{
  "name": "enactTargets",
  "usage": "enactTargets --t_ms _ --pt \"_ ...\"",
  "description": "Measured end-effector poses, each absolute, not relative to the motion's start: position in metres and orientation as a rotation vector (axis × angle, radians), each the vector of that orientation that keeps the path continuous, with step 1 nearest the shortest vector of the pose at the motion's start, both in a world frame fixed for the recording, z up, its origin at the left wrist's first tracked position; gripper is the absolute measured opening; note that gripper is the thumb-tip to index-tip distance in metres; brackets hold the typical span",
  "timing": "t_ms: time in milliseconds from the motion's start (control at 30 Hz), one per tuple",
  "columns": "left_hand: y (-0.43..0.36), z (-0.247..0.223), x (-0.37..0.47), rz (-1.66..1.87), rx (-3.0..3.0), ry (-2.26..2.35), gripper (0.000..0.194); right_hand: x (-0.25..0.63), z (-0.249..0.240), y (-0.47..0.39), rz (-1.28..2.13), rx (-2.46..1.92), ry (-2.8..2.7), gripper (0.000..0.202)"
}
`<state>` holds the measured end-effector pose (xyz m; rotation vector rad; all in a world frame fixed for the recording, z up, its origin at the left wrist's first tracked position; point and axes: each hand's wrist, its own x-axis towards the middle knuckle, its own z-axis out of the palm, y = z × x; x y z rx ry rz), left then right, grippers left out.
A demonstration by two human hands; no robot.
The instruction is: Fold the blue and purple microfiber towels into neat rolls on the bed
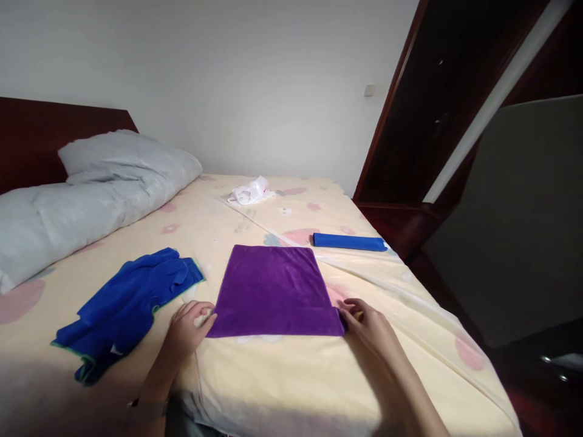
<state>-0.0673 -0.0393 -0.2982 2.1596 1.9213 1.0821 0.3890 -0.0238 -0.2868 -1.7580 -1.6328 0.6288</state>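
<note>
A purple towel (276, 285) lies spread flat on the bed, with a strip along its near edge folded over. My left hand (191, 325) pinches the near left corner of that fold. At the near right corner my right hand (364, 321) holds the fold between thumb and fingers. To the left lies a crumpled blue towel (127, 306) with green edging, apart from my left hand. Beyond the purple towel, on the right, rests a blue towel folded into a narrow strip (350, 242).
A cream bed sheet (273, 376) with pink prints covers the bed. A grey quilt (100, 188) is heaped at the left by the dark headboard (59, 124). A white plastic bag (251, 191) lies near the wall. The bed's right edge drops toward dark wooden furniture (432, 109).
</note>
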Motion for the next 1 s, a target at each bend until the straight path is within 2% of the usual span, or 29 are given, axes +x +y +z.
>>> enactTargets --t_ms 67,133,233,333,433,533,667,833,933,1000 --pt "-0.043 -0.293 -0.063 1.103 2.29 1.751 0.019 0.389 -0.279 -0.028 0.574 -1.572 -1.668 0.028" --pt "-0.047 -0.291 -0.059 0.974 2.346 1.601 0.028 0.387 -0.276 -0.033 0.671 -1.332 -1.815 0.029" --pt "-0.048 -0.294 -0.057 0.783 2.297 1.52 0.05 0.384 -0.282 -0.036 0.818 -1.167 -2.015 0.051" --pt "-0.046 -0.295 -0.06 0.783 2.151 1.525 0.05 0.382 -0.291 -0.034 0.887 -1.233 -1.951 0.057" --pt "-0.041 -0.295 -0.066 0.841 1.981 1.531 0.039 0.381 -0.295 -0.029 0.977 -1.279 -1.785 0.039" --pt "-0.029 -0.3 -0.068 0.987 1.789 1.597 0.041 0.379 -0.297 -0.017 0.973 -1.305 -1.647 0.031" --pt "-0.009 -0.31 -0.06 1.193 1.619 1.702 0.055 0.374 -0.307 0.007 0.889 -1.424 -1.486 0.038" --pt "-0.001 -0.315 -0.048 1.137 1.672 1.879 0.067 0.368 -0.32 0.022 0.834 -1.471 -1.436 0.047" --pt "0.0 -0.319 -0.047 1.125 1.691 1.957 0.062 0.367 -0.321 0.02 0.791 -1.51 -1.469 0.056" --pt "0.002 -0.32 -0.046 1.108 1.739 2.016 0.055 0.366 -0.32 0.018 0.758 -1.53 -1.493 0.055"
